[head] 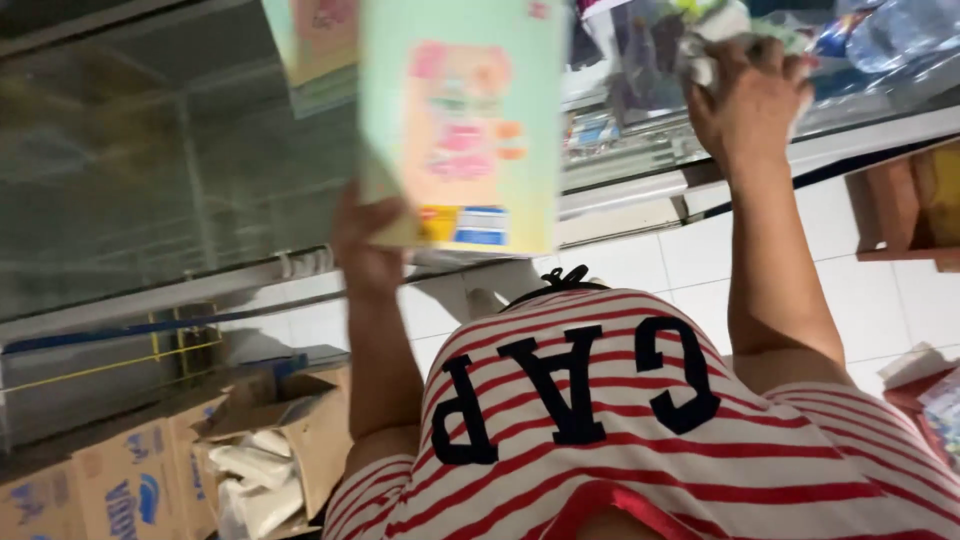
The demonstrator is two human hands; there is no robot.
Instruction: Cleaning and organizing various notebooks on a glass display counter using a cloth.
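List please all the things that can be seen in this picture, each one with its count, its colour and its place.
flat package: one, pale green with pink and orange print, top centre, held up
second flat package: one, similar colours, behind the first, top
glass counter: one, clear with pale frame, left and across the top
crumpled wrapper: one, whitish, top right on the counter
plastic bottles: number unclear, clear, top right corner
cardboard boxes: several, brown, bottom left; one open with white packs inside
floor tiles: white, right
wooden shelf: one, brown, right edge
striped shirt: one, red and white, bottom centre
left hand: holds the flat package at its lower corner
right hand: on the crumpled wrapper
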